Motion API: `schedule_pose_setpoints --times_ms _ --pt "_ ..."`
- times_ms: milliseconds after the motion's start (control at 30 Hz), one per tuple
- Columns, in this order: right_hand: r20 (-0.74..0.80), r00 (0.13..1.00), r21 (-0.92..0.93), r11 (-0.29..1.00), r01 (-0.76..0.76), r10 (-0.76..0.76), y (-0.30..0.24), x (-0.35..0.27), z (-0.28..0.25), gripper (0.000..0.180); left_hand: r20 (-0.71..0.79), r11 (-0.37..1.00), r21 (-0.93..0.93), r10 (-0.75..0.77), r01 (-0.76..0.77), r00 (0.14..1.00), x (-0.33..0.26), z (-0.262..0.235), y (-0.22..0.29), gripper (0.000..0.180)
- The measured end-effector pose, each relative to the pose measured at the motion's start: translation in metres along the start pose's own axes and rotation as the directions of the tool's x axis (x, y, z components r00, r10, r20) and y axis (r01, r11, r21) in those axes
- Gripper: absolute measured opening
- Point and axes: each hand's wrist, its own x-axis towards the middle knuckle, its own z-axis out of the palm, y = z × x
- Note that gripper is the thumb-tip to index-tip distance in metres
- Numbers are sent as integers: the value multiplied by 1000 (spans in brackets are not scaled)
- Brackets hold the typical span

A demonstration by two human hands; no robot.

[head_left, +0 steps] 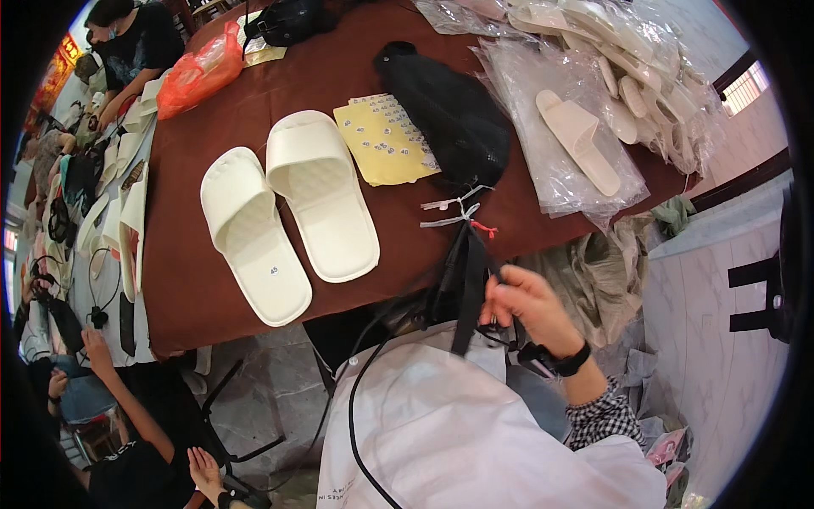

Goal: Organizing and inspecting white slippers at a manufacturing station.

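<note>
My right hand (527, 307), with a black band on its wrist, is below the table's near edge, its fingers closed on a black strap (468, 276). The strap hangs down from a black mesh bag (449, 110) lying on the dark red table (186, 271). White plastic ties and a small red one (454, 212) sit where the strap leaves the bag. Left of the bag is a yellow sheet of small stickers (381, 140). Two cream slippers (254, 233) (322, 191) lie side by side, soles down. My left hand is out of sight.
Clear plastic bags with more cream slippers (577, 136) pile up at the far right. An orange plastic bag (199, 72) lies at the far left corner. Other people sit along the left side by more slippers. A white tiled wall (721, 322) stands to the right.
</note>
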Motion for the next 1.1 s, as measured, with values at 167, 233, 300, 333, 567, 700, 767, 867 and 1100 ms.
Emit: schedule_pose_setpoints --times_ms 167,233,300,333,567,700,767,867,1100 --pt "-22 990 96 985 142 -141 -50 -11 -18 34 -7 965 261 18 -16 1000 -53 1 15 43" --pt "-50 992 -11 993 116 -116 -58 -10 -18 40 -121 907 419 86 -28 989 -43 -30 40 45" --pt "-83 996 121 991 56 -46 -60 -7 -20 42 75 738 631 249 -239 966 -11 -107 78 45" --pt "-72 997 168 985 47 -35 -59 -10 -20 42 165 684 662 266 -307 950 -15 -114 85 44" --pt "36 920 -980 168 110 -390 -15 0 -53 22 -171 889 437 232 -137 958 -68 -72 80 42" --pt "90 929 -938 283 201 -360 33 -4 -69 30 -140 869 470 243 -152 960 -67 -71 75 42" --pt "-108 975 -705 707 62 -193 62 -5 -75 28 -117 857 487 255 -168 960 -68 -69 74 41" --pt "-121 943 -844 532 66 -310 66 -4 -50 28 -100 835 516 278 -189 955 -71 -70 77 41" --pt "-223 948 -525 848 81 -228 81 11 4 53 -48 762 595 352 -256 935 -85 -66 103 40"
